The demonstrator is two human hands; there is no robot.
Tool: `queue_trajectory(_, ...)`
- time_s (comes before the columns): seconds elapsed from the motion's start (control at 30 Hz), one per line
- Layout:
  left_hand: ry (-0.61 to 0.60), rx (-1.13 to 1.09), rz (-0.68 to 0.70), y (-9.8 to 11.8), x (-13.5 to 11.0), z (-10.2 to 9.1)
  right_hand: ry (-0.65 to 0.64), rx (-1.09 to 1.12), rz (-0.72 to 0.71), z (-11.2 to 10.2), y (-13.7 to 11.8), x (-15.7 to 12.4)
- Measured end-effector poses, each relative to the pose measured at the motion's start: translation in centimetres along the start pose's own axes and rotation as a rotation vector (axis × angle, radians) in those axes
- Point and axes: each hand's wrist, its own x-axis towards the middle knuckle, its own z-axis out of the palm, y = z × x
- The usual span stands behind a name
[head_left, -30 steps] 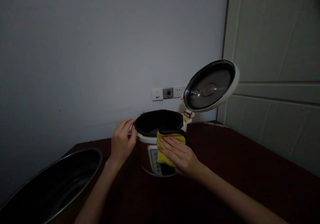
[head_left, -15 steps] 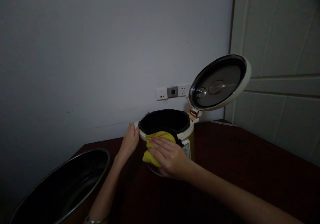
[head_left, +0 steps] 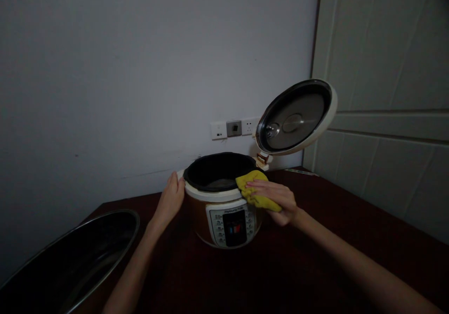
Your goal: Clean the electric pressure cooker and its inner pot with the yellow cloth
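Note:
An electric pressure cooker [head_left: 199, 215] stands on the table with its control panel facing me. Its round lid [head_left: 293, 117] is raised and leans to the right on a hinge. At the cooker's left side, my left hand [head_left: 171, 194] has its fingers closed around the white side handle [head_left: 180, 174]. My right hand [head_left: 278, 199] presses a yellow cloth [head_left: 257, 194] against the right front of the rim, its fingers bent over the fabric. The inside of the cooker is dark.
A large dark pot [head_left: 135, 225] with a shiny metal rim is at the lower left, near my left forearm. Wall sockets [head_left: 234, 128] sit behind the cooker on the pale wall. A panelled surface [head_left: 382, 164] rises at the right. The table [head_left: 315, 239] is dark red.
My right hand has moved the yellow cloth rightward along the rim, uncovering the control panel. My left hand stays on the side handle. The view has shifted slightly.

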Motion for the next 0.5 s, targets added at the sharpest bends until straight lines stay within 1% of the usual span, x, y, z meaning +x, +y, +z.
queue_trajectory(0.1, -0.01, -0.005, 0.006, 0.0, 0.0, 0.1, 0.088, -0.041, 0.109, -0.8, 0.7, -1.1)
queue_trajectory(0.2, 0.015, -0.023, -0.03, -0.1, -0.1, 0.4, 0.075, -0.098, 0.166, -1.1, 0.5, -1.7)
queue_trajectory(0.27, 0.067, -0.071, -0.056, -0.2, -0.3, 0.9, 0.033, -0.136, 0.139, -1.0, -0.2, -1.6)
queue_trajectory(0.37, 0.16, -0.175, -0.086, -0.5, -0.5, 1.5, -0.041, -0.192, 0.062, -0.4, -1.7, -1.0)
queue_trajectory(0.5, 0.227, -0.316, -0.188, -0.9, -0.2, 1.8, -0.192, -0.25, -0.067, 0.8, -3.9, 1.4)
